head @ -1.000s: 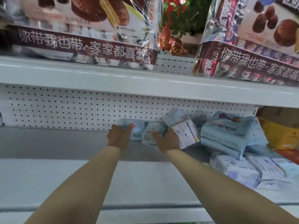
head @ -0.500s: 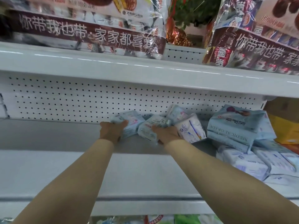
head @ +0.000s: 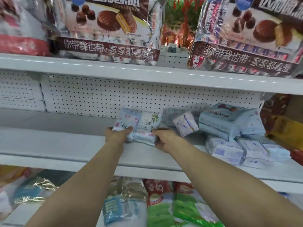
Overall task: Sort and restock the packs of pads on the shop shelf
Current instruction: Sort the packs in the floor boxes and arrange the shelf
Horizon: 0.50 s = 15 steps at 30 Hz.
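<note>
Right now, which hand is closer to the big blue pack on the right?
Right. The right hand grips the leaf pack, left of the big blue pack and apart from it. The left hand is farther left, gripping the flowered pack.

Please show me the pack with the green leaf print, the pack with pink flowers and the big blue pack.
pack with the green leaf print [head: 147, 124]: head view, middle of its white front.
pack with pink flowers [head: 125, 122]: head view, middle of its front.
big blue pack [head: 214, 122]: head view, its lettered side.
</note>
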{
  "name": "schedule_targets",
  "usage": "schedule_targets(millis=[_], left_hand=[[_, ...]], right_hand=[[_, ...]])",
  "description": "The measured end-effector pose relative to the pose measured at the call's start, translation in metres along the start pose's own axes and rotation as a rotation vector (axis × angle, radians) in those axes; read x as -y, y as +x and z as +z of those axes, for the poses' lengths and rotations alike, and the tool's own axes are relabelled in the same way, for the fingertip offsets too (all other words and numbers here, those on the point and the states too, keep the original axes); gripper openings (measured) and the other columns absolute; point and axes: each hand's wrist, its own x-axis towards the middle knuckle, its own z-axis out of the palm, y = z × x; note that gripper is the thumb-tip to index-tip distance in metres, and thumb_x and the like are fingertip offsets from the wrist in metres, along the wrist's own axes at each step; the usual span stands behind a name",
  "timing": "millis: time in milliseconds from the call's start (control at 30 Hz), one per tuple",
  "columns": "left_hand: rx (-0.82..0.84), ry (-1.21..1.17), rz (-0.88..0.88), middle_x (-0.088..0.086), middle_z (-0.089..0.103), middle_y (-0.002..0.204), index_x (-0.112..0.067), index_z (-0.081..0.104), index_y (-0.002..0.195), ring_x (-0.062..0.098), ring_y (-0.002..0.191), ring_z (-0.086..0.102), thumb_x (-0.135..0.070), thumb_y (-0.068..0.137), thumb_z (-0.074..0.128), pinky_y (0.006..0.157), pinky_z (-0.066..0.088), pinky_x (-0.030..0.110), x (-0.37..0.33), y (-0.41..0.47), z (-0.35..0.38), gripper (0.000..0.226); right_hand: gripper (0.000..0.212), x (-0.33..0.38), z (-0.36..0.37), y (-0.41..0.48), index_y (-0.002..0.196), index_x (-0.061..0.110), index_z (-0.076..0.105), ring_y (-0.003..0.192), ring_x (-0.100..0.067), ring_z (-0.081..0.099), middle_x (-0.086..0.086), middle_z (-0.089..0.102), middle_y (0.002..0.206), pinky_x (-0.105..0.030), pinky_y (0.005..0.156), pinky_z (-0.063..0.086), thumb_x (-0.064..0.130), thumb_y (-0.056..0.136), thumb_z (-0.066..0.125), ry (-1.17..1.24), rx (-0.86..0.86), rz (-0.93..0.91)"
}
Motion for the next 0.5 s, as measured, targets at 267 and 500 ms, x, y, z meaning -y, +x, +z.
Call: schedule_targets(millis=[267,500], left_hand=[[0.074,-0.164,-0.010,0.020,0.071,0.112,-0.001,0.055,0.125,0.038,0.096,0.071,-0.027,0.055,0.099,0.069,0.062,0.051,0.016,-0.146,0.011,0.087],[0.039,-0.230,-0.059,0.022,0.054,0.121,-0.010,0.034,0.137,0.035,0.098,0.065,-0.027,0.085,0.080,0.063,0.062,0.040,0.038,-0.289,0.038,0.072]], right_hand=[[0.018,-0.013,-0.090,-0.117,0.097,0.011,0.061,0.067,-0.010,0.055,0.001,0.058,0.080,-0.026,0.054,0.052,0.026,0.094,0.072,0.005,0.176,-0.006],[0.040,-0.038,-0.180,-0.187,0.107,0.011,0.065,0.091,-0.017,0.055,-0.005,0.062,0.110,-0.033,0.079,0.052,0.035,0.080,0.084,0.015,0.243,-0.065]])
